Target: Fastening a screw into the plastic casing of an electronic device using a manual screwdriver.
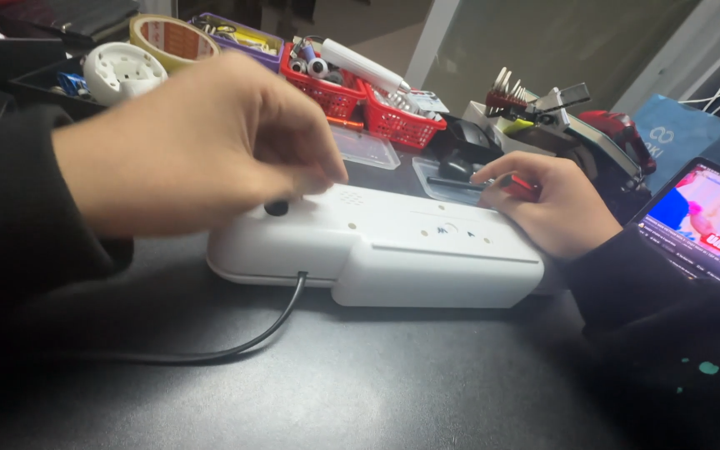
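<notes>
White plastic device housing (393, 250) lies flat mid-bench (360, 383), long axis running roughly 9 to 3 o'clock, slightly tilted up toward 3. Black cable (252, 337) exits its near edge and trails off toward 8 o'clock. Left hand (202, 142) hovers over the 9 o'clock end of the housing, fingers curled down and pinched together at the top face, right next to a small black round part (276, 207) on the housing; can't tell whether the fingertips actually hold anything, the knuckles hide the pinch. Right hand (556, 208) sits at the 3 o'clock end, resting against the housing's far corner, closed around a screwdriver (485, 182) with a red-and-black handle, the dark shaft pointing toward 9 o'clock along the housing's far edge. So both hands bracket the housing end to end; the left is the one nearer the black part, the right is nearer the small holes on the top face. Behind the housing at 12 o'clock: red baskets (352, 100) of small parts, a clear plastic lid (368, 150), a roll of tape (172, 37) and a white round part (122, 71) toward 10 o'clock. A lit tablet screen (710, 229) leans at 3 o'clock, just beyond the right sleeve.
</notes>
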